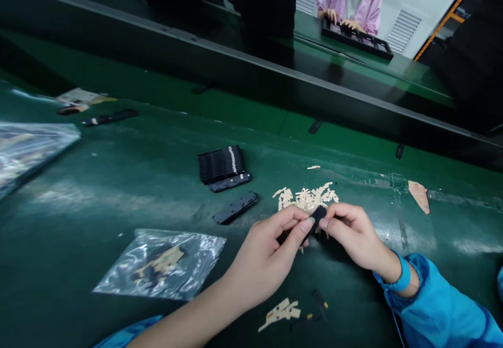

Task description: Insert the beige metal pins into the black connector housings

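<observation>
My left hand [275, 248] grips a small black strip-shaped part [314, 222] between thumb and fingers. At the part's upper right end, my right hand [353, 232] has its thumb and index finger pinched together; whether something small is between them is hidden. Just behind the hands lies a pile of cream-coloured pieces [306, 197]. Left of it are a loose black part [236, 207] and a row of stacked black parts [220, 164], with another black part [231, 182] against its front.
A clear bag [188, 269] with pieces lies left of my forearm, another bag [39, 146] at the far left. Cream scraps [281, 312] are near the front. A raised dark rail [251, 70] crosses behind. Beyond it, a person [353, 2] handles a black frame [359, 43].
</observation>
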Tool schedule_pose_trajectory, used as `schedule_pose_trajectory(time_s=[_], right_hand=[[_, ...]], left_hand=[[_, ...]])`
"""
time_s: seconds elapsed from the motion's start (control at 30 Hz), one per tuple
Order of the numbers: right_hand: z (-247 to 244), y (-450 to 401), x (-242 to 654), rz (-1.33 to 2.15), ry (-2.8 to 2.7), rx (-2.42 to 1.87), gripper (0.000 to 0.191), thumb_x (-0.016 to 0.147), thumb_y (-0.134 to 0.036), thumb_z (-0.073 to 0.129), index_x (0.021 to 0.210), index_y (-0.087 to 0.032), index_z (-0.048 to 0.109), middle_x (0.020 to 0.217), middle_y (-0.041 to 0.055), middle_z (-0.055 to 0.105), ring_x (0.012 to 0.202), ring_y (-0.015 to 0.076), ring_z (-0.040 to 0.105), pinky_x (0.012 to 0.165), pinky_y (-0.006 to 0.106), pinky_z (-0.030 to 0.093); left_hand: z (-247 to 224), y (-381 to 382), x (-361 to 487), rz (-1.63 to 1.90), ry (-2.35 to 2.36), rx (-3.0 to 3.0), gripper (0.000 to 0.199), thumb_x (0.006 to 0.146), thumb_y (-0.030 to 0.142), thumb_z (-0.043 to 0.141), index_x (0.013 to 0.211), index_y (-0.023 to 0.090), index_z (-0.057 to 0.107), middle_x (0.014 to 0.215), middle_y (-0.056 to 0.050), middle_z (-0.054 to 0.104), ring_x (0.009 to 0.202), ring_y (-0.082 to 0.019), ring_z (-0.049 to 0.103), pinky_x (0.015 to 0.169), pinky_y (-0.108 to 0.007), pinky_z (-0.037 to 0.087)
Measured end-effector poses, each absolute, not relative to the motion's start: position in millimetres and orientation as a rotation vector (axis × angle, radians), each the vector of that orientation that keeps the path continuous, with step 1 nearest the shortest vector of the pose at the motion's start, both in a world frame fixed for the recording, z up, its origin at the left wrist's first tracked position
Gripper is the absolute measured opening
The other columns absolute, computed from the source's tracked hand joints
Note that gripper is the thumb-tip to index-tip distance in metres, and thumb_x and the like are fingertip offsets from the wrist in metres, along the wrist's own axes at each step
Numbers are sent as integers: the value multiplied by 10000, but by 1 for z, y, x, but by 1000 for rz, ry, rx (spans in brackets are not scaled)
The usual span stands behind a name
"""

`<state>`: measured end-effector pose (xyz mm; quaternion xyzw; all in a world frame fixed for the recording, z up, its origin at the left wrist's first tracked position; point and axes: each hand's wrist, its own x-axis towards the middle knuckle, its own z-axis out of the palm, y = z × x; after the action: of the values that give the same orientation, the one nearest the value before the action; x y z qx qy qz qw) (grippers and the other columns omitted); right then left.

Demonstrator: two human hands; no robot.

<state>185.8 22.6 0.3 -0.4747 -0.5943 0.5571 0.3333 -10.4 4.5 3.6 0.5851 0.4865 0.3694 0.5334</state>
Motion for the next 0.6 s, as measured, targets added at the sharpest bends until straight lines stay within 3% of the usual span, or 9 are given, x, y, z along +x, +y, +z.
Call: schedule_pose_trajectory(time_s=[0.27, 0.4, 0.47, 0.6], right_hand=[[0, 23, 184, 1443, -1478, -1296, 263, 894, -412, 733, 763, -191, 675, 627, -38, 527, 588, 124, 438, 561, 259, 372], [4, 63, 206, 1268, -1469, -1392, 364, 859, -530, 749, 742, -192, 683, 632, -11, 580, 559, 129, 459, 534, 267, 377], [6, 91, 227, 1123, -1419, -1590, 464, 885, -620, 680, 706, -193, 651, 596, -14, 540, 482, 117, 388, 460, 272, 308], [7, 103, 260, 876, -1478, -1789, 404, 829, -536, 779, 920, -145, 734, 675, 21, 616, 575, 158, 494, 546, 299, 376]], left_hand=[[-1, 4, -10, 808, 1218, 1422, 239, 1014, 373, 579, 894, 220, 719, 745, -5, 734, 686, -191, 699, 644, -263, 524], [-3, 9, -14, 821, 1365, 1520, 332, 998, 435, 627, 1256, 247, 718, 1049, -63, 799, 855, -248, 730, 683, -302, 533], [-3, 13, -17, 879, 1406, 1536, 416, 998, 441, 633, 1368, 252, 667, 1124, -73, 786, 919, -261, 724, 711, -312, 534], [1, 20, -21, 950, 1441, 1552, 361, 1006, 414, 618, 1306, 231, 697, 1011, -61, 782, 895, -253, 710, 700, -308, 507]])
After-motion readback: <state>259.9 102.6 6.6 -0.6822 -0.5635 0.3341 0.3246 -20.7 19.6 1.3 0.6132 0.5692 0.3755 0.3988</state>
